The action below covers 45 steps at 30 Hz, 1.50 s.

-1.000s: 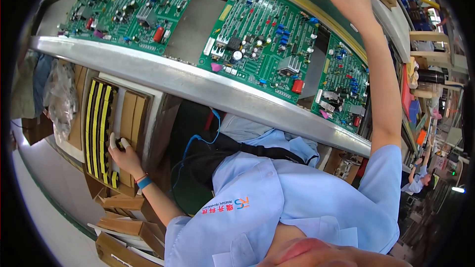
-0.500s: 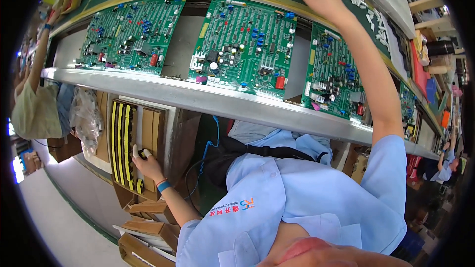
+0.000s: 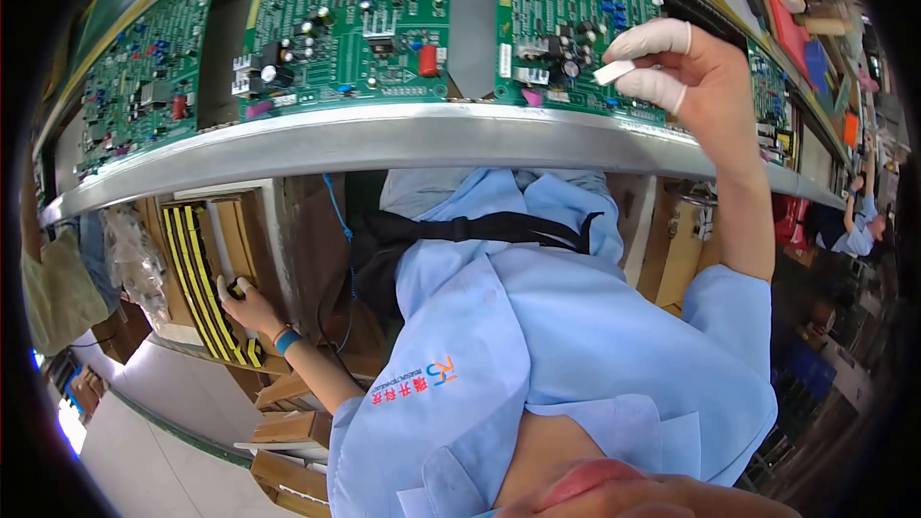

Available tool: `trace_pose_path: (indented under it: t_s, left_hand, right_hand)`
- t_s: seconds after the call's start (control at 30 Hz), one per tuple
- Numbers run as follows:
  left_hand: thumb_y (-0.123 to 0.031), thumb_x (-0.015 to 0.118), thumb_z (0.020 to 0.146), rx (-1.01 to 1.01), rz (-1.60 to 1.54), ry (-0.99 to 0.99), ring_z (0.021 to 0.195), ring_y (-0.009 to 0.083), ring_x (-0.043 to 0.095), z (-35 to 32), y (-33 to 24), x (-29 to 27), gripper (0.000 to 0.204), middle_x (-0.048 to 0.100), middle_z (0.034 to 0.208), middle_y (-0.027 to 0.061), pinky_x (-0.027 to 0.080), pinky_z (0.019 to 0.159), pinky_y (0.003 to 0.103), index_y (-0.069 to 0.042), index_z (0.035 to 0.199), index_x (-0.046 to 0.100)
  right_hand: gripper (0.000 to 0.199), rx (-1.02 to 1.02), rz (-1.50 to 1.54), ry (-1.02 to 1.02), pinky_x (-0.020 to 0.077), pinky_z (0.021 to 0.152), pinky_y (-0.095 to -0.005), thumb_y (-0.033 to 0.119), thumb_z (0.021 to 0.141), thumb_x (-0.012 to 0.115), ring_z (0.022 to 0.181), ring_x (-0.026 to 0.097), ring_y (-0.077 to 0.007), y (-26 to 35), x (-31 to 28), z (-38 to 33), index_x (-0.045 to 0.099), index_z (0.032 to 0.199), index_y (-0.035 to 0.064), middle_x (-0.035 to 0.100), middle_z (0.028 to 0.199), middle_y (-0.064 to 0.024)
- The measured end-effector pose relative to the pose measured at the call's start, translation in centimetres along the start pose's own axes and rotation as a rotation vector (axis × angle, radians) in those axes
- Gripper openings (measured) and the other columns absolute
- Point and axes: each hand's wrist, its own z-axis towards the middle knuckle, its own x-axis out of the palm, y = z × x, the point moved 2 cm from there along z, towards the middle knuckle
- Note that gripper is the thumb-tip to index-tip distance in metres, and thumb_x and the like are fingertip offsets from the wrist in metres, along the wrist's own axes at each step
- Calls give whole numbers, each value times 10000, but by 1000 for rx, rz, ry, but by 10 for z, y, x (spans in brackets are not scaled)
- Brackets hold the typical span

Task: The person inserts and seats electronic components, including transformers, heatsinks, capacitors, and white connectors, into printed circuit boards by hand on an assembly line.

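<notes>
While the left hand (image 3: 245, 302) stays low beside the bench, its fingers curled onto the yellow-and-black strips (image 3: 206, 288) in the cardboard box (image 3: 240, 230), the right hand (image 3: 676, 67) has come back from its far reach and now pinches a small white part (image 3: 614, 72) just above the green circuit board (image 3: 576, 19).

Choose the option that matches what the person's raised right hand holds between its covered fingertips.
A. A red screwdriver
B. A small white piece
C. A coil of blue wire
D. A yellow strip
B. The right hand pinches a small white piece between fingertips in white finger covers, in front of a green circuit board on the conveyor.
</notes>
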Motion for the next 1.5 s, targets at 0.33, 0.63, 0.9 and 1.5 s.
trace_pose_path:
  t_s: [0.33, 0.63, 0.9, 1.5]
  left_hand:
    - [-189, 598, 848, 27, -19, -3, 1036, 343, 537, -5, 2, 1, 375, 582, 1109, 157, 419, 901, 412, -98, 1212, 579]
    - [-184, 599, 849, 7, -18, 9, 1033, 337, 541, -3, 6, 3, 374, 586, 1103, 152, 418, 901, 412, -84, 1209, 579]
    - [-189, 599, 853, 16, 26, 7, 1010, 340, 551, 0, -1, 3, 375, 587, 1091, 160, 427, 884, 408, -84, 1211, 581]
    - [-171, 598, 865, -13, -18, -23, 1030, 350, 538, -4, 0, -2, 377, 559, 1137, 160, 428, 883, 421, -99, 1234, 566]
  right_hand:
    - [129, -76, -701, -142, 443, 558, -278, 164, 757, 704, 574, 547, -180, -17, 22, -18, 691, 876, 118, 649, 795, -27]
    - [97, -173, -753, -90, 459, 565, -298, 128, 742, 700, 625, 591, -195, -18, 19, -15, 682, 835, 108, 649, 765, -38]
    - [114, -583, -989, -53, 482, 550, -283, 131, 711, 722, 689, 613, -170, -19, 23, -19, 678, 811, 97, 649, 818, -16]
    - [335, -550, -297, 121, 446, 876, -395, 59, 826, 533, 1018, 571, -358, -20, -19, 227, 617, 1149, 87, 625, 1059, -196]
